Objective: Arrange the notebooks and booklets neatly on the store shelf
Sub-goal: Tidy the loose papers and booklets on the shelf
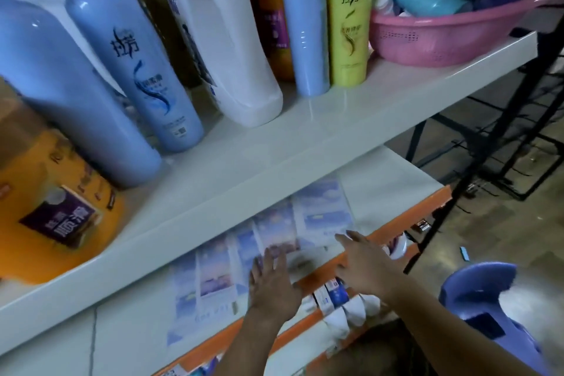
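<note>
**Stock note, lower shelf, seen from the aisle**

1. Notebooks & booklets: several thin ones w/ blue-and-purple sky covers. They are lying flat, covers up, on the white lower shelf. They are overlapping like a fan in a slanted row from near-left to far-right. The back edges are tucking under the upper shelf.

2. Progress (my reading): the row is looking mostly laid out, w/ the overlap at the left end fairly even. The right end is looking looser. The rightmost booklet is sitting at a slightly different angle from its neighbours. What seems left is evening out that end & squaring the fronts against the orange front edge. Blur is hiding the finer alignment, so that is approx.

3. Left hand: palm down, fingers spread wide & straight. It is pressing on the mid-to-right part of the row and gripping nothing.

4. Right hand: fingers stretched out straight, nothing held. It is hovering over the orange edge, w/ the fingertips reaching the near corner of the rightmost booklet. Touching or just above, I can't tell.

5. Misc. nearby:
   - Shampoo bottles & a pink basket are standing on the upper shelf.
   - Small boxes are showing below the orange edge.
   - A purple stool is sitting at the right.
</note>
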Demonstrator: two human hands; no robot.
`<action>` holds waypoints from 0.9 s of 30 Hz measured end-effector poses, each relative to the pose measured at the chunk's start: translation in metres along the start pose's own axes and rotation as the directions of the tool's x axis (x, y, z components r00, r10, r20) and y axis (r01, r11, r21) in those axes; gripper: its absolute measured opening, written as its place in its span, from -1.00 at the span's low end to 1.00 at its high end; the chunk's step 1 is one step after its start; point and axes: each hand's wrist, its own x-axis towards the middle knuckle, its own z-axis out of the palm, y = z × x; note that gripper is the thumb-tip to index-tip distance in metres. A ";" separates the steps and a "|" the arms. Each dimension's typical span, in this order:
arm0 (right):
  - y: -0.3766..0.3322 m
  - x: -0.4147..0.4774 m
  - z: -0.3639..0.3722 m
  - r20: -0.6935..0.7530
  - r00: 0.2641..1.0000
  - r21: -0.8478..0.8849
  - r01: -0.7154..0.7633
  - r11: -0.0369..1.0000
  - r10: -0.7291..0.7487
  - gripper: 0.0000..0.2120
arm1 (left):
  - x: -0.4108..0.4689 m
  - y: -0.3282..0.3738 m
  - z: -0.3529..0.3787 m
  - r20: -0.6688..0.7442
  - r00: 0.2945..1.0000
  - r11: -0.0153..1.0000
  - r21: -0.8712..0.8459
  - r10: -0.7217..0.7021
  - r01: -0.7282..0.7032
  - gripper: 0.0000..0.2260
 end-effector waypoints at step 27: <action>0.022 0.068 0.031 -0.039 0.986 -0.023 0.163 0.986 -0.164 -0.50 | -0.001 -0.005 0.002 -0.114 0.993 0.967 -0.256 -0.032 0.002 -0.56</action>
